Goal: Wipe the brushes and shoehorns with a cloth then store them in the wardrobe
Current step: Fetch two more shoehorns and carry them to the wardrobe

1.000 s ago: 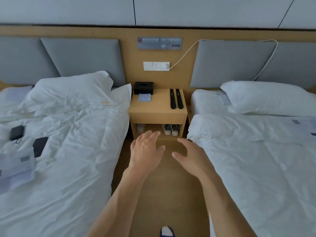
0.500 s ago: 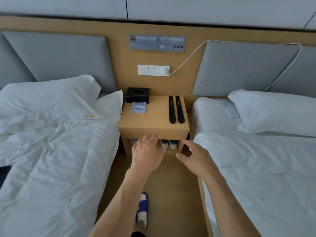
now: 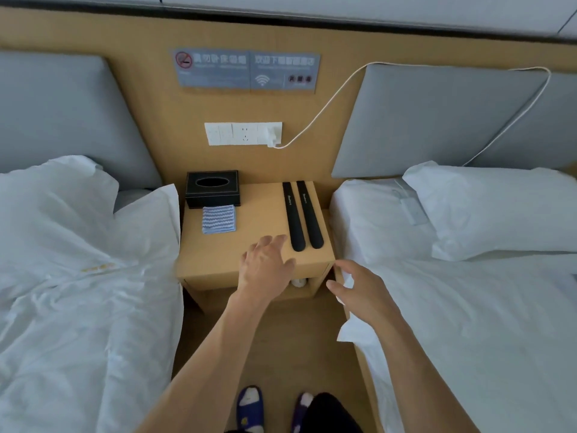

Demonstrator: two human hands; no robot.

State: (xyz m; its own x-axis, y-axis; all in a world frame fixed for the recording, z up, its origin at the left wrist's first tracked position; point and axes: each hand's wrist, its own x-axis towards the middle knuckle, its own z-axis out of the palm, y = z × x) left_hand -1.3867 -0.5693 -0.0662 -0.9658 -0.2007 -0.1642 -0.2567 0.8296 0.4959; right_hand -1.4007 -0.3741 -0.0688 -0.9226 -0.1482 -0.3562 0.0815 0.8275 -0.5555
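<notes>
Two long black shoehorns lie side by side on the right half of the wooden nightstand point(image 3: 218, 260): the left shoehorn point(image 3: 293, 217) and the right shoehorn point(image 3: 309, 214). A folded blue-and-white striped cloth point(image 3: 218, 219) lies at the nightstand's back left. My left hand point(image 3: 265, 267) hovers open over the front of the nightstand, fingertips just short of the left shoehorn's near end. My right hand point(image 3: 359, 292) is open and empty, off the nightstand's front right corner beside the right bed. No brush is visible.
A black tissue box point(image 3: 213, 188) stands behind the cloth. White beds point(image 3: 78, 307) flank the narrow aisle on both sides. Shoes point(image 3: 298, 282) sit in the nightstand's lower shelf. A charger cable point(image 3: 327, 104) hangs from the wall socket. My slippered feet point(image 3: 249, 407) are below.
I have stepped closer to the nightstand. My left hand rose from in front of the shelf to over the tabletop near the shoehorns; my right hand followed to the corner.
</notes>
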